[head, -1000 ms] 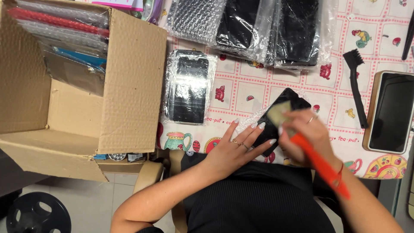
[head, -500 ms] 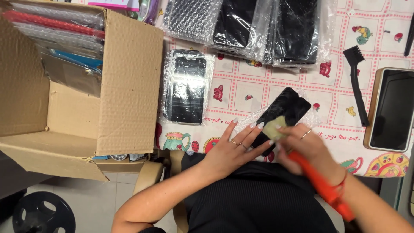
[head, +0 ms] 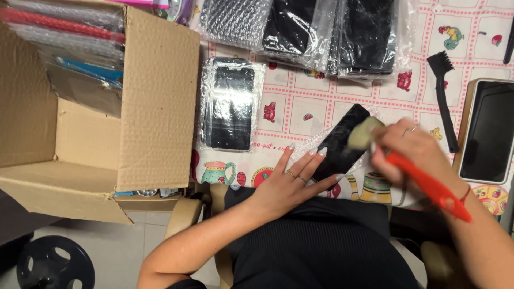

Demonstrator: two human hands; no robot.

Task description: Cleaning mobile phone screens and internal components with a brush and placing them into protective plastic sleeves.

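A black phone screen panel (head: pixel 342 143) lies tilted on the patterned tablecloth (head: pixel 300 107) near the table's front edge. My left hand (head: pixel 292 179) rests flat on its lower left end, fingers spread, pinning it down. My right hand (head: pixel 415 152) grips a brush with a red handle (head: pixel 428 184); its pale bristles (head: pixel 363 134) touch the panel's upper right part.
An open cardboard box (head: pixel 96 107) with bubble-wrapped items stands at the left. A bubble-wrapped panel (head: pixel 230 104) lies beside it. Several wrapped panels (head: pixel 332 32) are stacked at the back. A black brush (head: pixel 443 99) and another screen (head: pixel 490 131) lie at the right.
The brush bristles moved from the panel's middle up and right toward its upper end. My left hand kept holding the panel's lower end.
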